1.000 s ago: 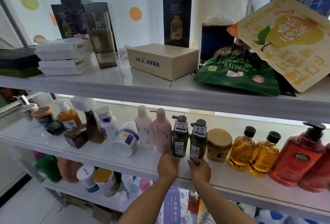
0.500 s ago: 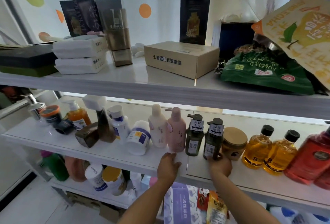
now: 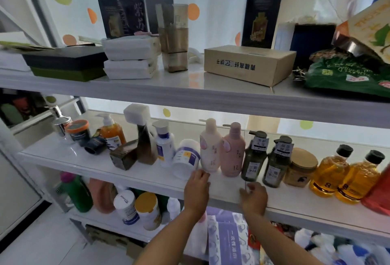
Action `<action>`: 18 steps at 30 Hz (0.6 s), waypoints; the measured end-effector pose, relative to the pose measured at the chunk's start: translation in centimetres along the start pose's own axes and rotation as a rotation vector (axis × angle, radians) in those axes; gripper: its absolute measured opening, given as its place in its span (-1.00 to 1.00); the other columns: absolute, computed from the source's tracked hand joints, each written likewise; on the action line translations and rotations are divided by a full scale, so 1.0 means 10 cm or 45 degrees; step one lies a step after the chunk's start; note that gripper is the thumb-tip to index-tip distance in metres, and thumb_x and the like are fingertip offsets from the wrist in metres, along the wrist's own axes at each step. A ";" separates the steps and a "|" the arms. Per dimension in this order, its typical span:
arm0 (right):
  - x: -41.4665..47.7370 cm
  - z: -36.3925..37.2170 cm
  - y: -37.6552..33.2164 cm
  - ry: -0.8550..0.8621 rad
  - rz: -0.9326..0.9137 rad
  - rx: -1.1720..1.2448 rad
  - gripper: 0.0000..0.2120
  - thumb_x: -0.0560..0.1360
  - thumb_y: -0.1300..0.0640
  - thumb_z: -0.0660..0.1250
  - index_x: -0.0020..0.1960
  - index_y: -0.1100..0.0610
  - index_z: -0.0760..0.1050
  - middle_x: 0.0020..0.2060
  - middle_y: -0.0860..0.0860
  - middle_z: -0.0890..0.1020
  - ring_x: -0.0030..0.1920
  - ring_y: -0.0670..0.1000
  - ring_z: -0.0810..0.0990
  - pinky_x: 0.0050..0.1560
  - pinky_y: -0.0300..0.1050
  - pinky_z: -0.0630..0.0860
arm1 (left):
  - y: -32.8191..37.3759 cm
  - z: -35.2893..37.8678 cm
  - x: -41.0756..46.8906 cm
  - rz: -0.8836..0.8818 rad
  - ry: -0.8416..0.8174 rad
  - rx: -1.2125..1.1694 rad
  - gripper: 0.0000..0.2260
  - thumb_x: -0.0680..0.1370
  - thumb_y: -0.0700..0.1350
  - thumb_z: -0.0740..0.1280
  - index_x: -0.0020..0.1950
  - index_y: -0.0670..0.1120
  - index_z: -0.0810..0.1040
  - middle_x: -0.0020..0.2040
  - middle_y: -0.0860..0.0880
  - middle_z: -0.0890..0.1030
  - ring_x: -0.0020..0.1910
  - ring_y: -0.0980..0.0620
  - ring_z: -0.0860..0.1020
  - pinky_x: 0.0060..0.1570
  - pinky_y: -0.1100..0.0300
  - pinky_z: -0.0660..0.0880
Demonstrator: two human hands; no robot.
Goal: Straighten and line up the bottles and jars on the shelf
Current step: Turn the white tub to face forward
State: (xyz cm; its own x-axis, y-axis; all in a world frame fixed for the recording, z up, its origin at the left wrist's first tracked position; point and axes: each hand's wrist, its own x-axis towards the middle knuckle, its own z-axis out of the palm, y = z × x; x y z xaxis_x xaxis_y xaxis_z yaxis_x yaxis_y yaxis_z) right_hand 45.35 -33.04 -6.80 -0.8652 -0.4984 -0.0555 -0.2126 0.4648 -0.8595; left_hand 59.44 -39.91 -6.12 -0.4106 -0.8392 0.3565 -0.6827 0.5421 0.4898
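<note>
On the middle shelf (image 3: 285,195) bottles stand in a row: a cream pump bottle (image 3: 210,146), a pink pump bottle (image 3: 232,150), two dark green pump bottles (image 3: 253,157) (image 3: 276,162), a tan-lidded jar (image 3: 299,167) and two amber bottles (image 3: 329,171) (image 3: 356,178). A white jar (image 3: 185,159) leans tilted against the cream bottle. My left hand (image 3: 197,186) rests at the shelf's front edge just below the white jar and cream bottle, holding nothing. My right hand (image 3: 254,198) lies on the edge below the first green bottle, fingers spread, empty.
Further left stand a white-and-blue bottle (image 3: 164,144), a brown spray bottle (image 3: 144,138), a fallen dark box (image 3: 124,157), an orange pump bottle (image 3: 111,131) and an orange-lidded jar (image 3: 78,130). A red bottle (image 3: 377,190) is at the right. Boxes fill the upper shelf.
My right hand has let go of the second green bottle and moved left and down to the shelf edge. My left hand shifted toward the white jar. The view swung left.
</note>
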 end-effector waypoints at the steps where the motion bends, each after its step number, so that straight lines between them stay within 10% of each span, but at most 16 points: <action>1: -0.10 0.12 -0.04 -0.061 -0.076 -0.035 -0.75 0.43 0.27 0.40 0.10 0.30 0.54 0.06 0.24 0.59 0.06 0.20 0.55 0.08 -0.07 0.45 | -0.10 -0.08 0.01 0.049 0.033 0.004 -0.77 0.37 -0.23 0.47 0.00 -0.08 0.59 -0.02 -0.04 0.59 -0.04 -0.01 0.59 -0.11 0.19 0.59; 9: -0.70 0.78 -0.81 -0.337 -0.384 -0.117 -0.65 0.53 0.07 0.31 0.30 0.03 0.41 0.16 0.03 0.59 0.10 0.04 0.57 0.15 -0.10 0.48 | -0.84 -0.65 0.02 0.107 0.069 0.102 -0.35 0.26 -0.24 0.57 0.29 -0.07 0.41 0.12 -0.13 0.56 0.07 -0.13 0.55 -0.07 0.10 0.60; 18: -0.54 1.16 -1.00 -0.341 -0.300 -0.211 -0.65 0.53 0.06 0.31 0.27 -0.02 0.30 0.07 0.01 0.58 -0.04 -0.01 0.54 -0.03 -0.17 0.42 | -0.95 -0.61 0.24 0.041 -0.067 0.112 -0.54 0.42 -0.21 0.46 0.30 -0.20 0.48 0.18 -0.16 0.59 0.11 -0.11 0.61 -0.05 0.11 0.60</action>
State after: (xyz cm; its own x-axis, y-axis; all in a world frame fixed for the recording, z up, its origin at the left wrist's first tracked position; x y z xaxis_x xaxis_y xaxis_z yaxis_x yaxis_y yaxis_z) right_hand 57.41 -43.53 -3.80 -0.6395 -0.7686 -0.0162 -0.4803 0.4159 -0.7722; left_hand 68.67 -46.85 -5.06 -0.4628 -0.8239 0.3272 -0.7181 0.5648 0.4065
